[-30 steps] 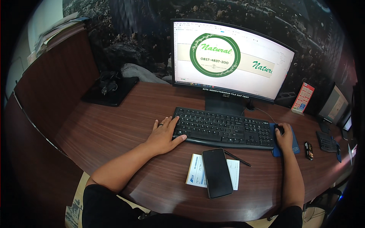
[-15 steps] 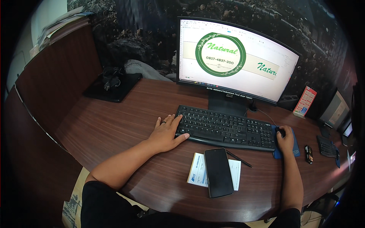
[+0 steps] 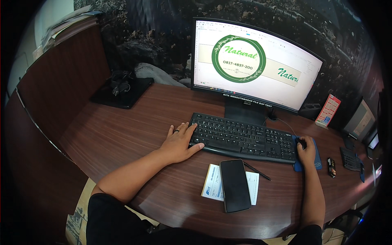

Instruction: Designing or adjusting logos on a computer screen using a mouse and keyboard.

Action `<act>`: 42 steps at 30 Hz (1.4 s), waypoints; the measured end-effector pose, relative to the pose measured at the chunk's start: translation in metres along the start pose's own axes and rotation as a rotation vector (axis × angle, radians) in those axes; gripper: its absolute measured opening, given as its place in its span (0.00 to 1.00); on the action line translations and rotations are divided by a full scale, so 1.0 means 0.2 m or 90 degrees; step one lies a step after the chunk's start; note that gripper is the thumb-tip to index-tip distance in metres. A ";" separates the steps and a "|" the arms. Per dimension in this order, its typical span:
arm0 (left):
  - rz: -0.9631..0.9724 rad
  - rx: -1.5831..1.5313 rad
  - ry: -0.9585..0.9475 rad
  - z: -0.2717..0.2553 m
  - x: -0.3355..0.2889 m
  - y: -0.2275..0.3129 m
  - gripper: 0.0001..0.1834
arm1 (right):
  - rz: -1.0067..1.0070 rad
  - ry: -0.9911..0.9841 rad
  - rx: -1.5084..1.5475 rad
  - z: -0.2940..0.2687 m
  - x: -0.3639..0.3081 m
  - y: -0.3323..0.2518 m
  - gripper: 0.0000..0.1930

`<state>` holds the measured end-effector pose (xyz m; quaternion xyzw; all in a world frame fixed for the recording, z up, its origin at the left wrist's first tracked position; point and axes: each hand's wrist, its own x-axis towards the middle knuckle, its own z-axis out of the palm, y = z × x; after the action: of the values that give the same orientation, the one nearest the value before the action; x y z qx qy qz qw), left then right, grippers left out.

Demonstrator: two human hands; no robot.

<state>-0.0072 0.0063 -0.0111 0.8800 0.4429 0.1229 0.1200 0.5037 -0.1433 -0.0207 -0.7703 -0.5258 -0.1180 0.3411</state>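
Observation:
My left hand [image 3: 178,143] lies at the left end of the black keyboard [image 3: 241,138], fingers stretched apart, a dark ring on one finger. Its fingertips and thumb touch the keyboard's left edge and keys. At the keyboard's other end, my right hand [image 3: 307,152] is wrapped over a dark computer mouse [image 3: 301,143], largely covered by the fingers. Beneath it lies a blue mouse pad [image 3: 318,162]. Behind the keyboard stands a curved monitor [image 3: 277,87], showing a round green wreath design with green lettering.
Nearer me, a black smartphone [image 3: 235,185] lies on a printed paper slip [image 3: 253,188], beside a black pen [image 3: 258,171]. A small dark box [image 3: 331,167] and a red desk calendar [image 3: 328,111] are at right. A black stand base with cables [image 3: 121,93] sits far left, near stacked papers [image 3: 67,28].
The view has shifted very slightly. Both hands keep their places on the keyboard and mouse, and the design on the monitor looks the same.

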 end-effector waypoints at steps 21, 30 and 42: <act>0.848 -0.386 0.132 -0.66 -0.26 0.89 0.11 | -0.033 0.020 0.027 0.02 0.00 0.07 0.13; 0.765 -0.357 0.212 -0.70 -0.30 0.90 0.06 | -0.042 0.017 0.035 0.02 0.02 0.05 0.14; 0.949 -0.354 -0.319 -0.83 -0.23 0.76 0.49 | -0.012 0.009 0.029 0.00 -0.01 0.04 0.14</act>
<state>0.0267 -0.1026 0.1892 0.8820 -0.3420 0.0754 0.3154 0.5097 -0.1464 -0.0255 -0.7563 -0.5335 -0.1144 0.3610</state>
